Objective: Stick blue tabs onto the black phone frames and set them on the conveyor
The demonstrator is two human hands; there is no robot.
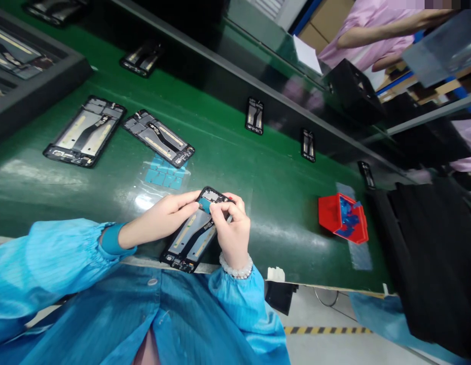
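Note:
A phone frame [193,233] with a black ribbon cable lies tilted at the bench's near edge, between my hands. My left hand [167,215] grips its upper left side, the thumb resting at a small blue film piece [205,205] near the top of the frame. Thumb and forefinger of my right hand [232,225] are pinched together at the right edge of that film; the exact contact is partly hidden by the fingers. Beyond my left hand is a sheet of blue film pieces [165,175], partly under another phone frame [161,137].
Another phone frame [85,132] lies at left, beside a black foam tray [64,76]. Several more line the back ledge. A red bin [328,215] holding blue scraps sits right, near black material [429,253]. A co-worker's arm [391,33] shows across the bench.

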